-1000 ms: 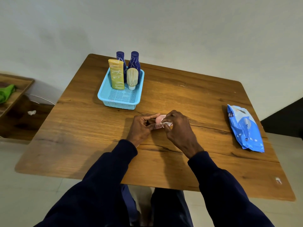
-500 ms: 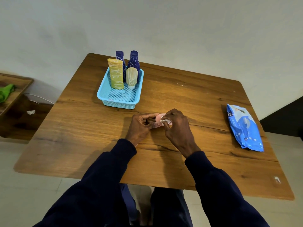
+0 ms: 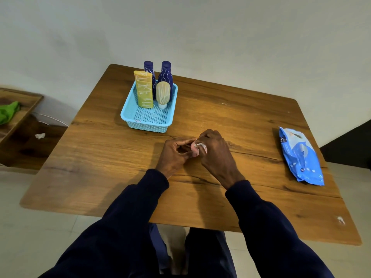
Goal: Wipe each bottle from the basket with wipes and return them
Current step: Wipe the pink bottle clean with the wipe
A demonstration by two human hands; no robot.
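1. Just in front of the basket, near the middle of the wooden table (image 3: 100, 157), both hands met close above the tabletop.
2. The left hand (image 3: 174, 153) had its fingers curled round a small pink bottle (image 3: 194, 151) and gripped it from the left. Most of the bottle was hidden behind the fingers.
3. The right hand (image 3: 215, 155) had its fingers bent and pinched a white wipe (image 3: 201, 145) against the top right of the pink bottle. How much of the wipe lay inside the palm could not be told.
4. The pink bottle was therefore outside the basket, held between the two hands, near the basket's front wall but apart from it.
5. The light blue basket (image 3: 147, 127) stood on the far left part of the table with four containers upright at its far end.
6. A yellow tube (image 3: 144, 91) stood at the front left, and a beige bottle (image 3: 163, 93) stood on its white cap just beside it.
7. A dark blue bottle (image 3: 149, 67) stood behind the tube, and a second dark blue bottle (image 3: 166, 72) stood behind the beige one.
8. A blue pack of wipes (image 3: 301, 155) lay flat near the right edge of the table, well apart from the hands.
9. A small white scrap (image 3: 340, 220) lay near the table's near right corner.
10. Dark navy sleeves (image 3: 128, 217) covered both arms to the wrists.
11. A low wooden shelf (image 3: 26, 103) to the left of the table carried a green cloth (image 3: 8, 112).
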